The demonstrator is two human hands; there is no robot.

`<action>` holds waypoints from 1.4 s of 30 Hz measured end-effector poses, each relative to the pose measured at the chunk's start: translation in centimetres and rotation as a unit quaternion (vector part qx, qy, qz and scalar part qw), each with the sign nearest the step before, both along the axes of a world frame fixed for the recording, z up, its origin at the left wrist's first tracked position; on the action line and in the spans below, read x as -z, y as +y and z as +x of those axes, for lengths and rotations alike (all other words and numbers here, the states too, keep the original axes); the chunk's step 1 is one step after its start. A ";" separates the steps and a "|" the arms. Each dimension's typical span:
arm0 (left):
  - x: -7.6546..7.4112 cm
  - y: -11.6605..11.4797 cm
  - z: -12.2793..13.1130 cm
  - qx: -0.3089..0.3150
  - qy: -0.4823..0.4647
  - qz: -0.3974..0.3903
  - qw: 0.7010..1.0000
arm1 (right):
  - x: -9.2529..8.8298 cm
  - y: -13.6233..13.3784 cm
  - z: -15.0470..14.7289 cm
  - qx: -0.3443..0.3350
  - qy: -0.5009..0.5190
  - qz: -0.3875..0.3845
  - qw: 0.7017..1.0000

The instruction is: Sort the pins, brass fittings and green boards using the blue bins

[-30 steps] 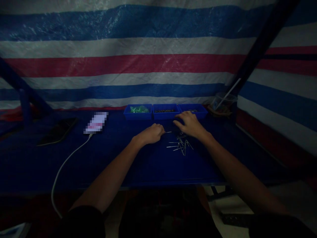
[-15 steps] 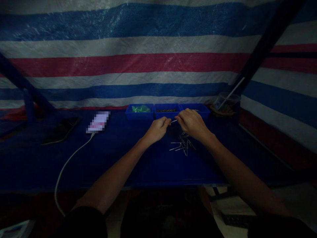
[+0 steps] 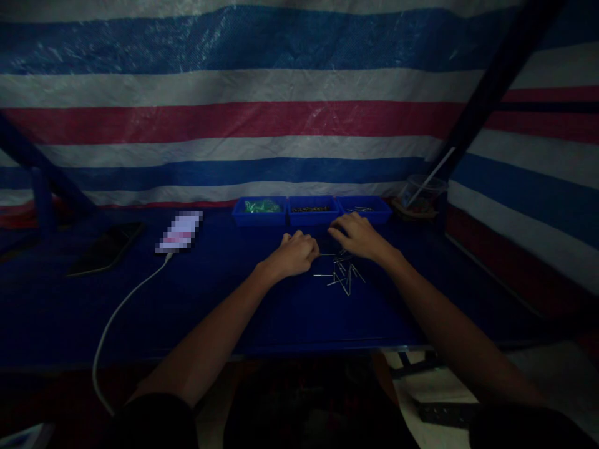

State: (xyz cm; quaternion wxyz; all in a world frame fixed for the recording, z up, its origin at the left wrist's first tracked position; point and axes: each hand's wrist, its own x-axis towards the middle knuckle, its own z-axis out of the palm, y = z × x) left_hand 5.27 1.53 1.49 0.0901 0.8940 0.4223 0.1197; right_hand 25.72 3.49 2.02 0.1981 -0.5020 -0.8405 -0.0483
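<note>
My left hand (image 3: 296, 253) is closed, knuckles up, low over the blue table. A thin metal rod (image 3: 327, 254) sticks out to the right from its fingertips. My right hand (image 3: 359, 234) hovers just in front of the right-hand blue bin, thumb apart from the fingers, with nothing visible in its grasp. Between and below the hands lies a loose pile of thin metal rods (image 3: 347, 279). More slim metal pieces (image 3: 360, 209) rest in the right bin (image 3: 380, 217).
The left blue bin (image 3: 259, 219) has green pieces and the middle one (image 3: 312, 219) small brownish parts. A clear tub (image 3: 423, 186) with a white stick stands at the right. Leftward are a lit phone (image 3: 179, 232) on a white cable (image 3: 119, 305) and a dark phone (image 3: 107, 248).
Both hands held a thin rod between them before; now they are farther apart. The left has come down towards the table with a rod, and the right hand's thumb and fingers have spread.
</note>
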 end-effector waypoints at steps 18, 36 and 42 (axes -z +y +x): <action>-2.2 -1.8 -0.2 0.064 0.117 -0.089 0.987 | -0.7 1.8 3.7 0.232 0.005 0.091 0.968; -0.4 -2.6 2.9 -0.091 -0.059 0.003 0.994 | -3.5 0.8 2.6 0.134 0.060 0.156 0.977; 0.2 -3.4 3.1 -0.059 0.036 0.024 0.997 | -1.3 2.3 5.6 0.188 0.017 0.079 0.979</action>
